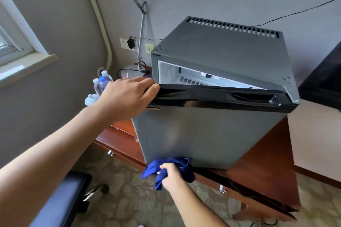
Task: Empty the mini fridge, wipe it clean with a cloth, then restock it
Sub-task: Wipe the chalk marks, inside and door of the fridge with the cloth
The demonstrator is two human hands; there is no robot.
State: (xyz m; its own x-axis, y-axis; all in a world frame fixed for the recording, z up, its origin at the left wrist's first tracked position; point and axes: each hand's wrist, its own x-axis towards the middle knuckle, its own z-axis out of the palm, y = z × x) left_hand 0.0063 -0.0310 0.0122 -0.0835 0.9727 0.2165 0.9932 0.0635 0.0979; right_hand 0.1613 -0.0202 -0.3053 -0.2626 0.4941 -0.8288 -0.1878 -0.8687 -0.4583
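Fingers of my left hand (127, 96) curl over the free left edge of the grey mini fridge's black-topped door (208, 131), ajar; hinge lies right. My right hand (171, 176) clutches the blue cloth (166, 168) below, nearer the door's bottom.

A royal-blue cloth (167, 170) bunches in the right hand's (170, 176) grip. Beside the left hand's (127, 97) grip, the fridge door (206, 134) is grey with a glossy black top band; beyond, bottles (101, 84) have blue caps.
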